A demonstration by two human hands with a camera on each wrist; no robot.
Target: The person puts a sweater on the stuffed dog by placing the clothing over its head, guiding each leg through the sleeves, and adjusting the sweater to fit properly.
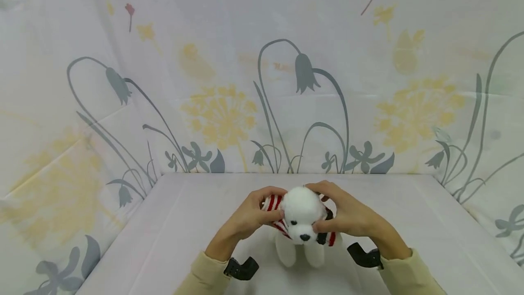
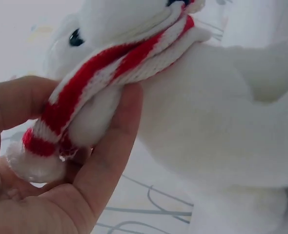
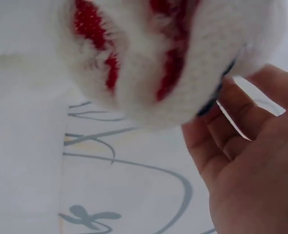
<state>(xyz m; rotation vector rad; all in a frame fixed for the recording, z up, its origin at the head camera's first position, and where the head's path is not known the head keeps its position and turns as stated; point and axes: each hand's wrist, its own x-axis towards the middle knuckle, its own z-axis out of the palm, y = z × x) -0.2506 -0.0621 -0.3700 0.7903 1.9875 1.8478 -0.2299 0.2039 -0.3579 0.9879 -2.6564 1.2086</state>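
Observation:
A white plush dog (image 1: 302, 201) stands facing me, with black eyes and a dark nose. Around its neck goes a knitted scarf (image 2: 92, 85) striped red and white, with a dark part on the dog's other side. My left hand (image 1: 249, 216) grips the scarf beside the head; in the left wrist view, the scarf and a white furry flap lie between thumb and fingers. On the opposite side, my right hand (image 1: 353, 213) holds the dog's head, thumb at the cheek and fingers reaching behind. The right wrist view shows those fingers against the scarf's dark edge.
The dog stands on a pale table (image 1: 196, 226). Behind and at the sides hangs a white cloth (image 1: 229, 35) printed with grey and yellow flowers. Each wrist carries a black device (image 1: 241, 268), near the dog's front legs.

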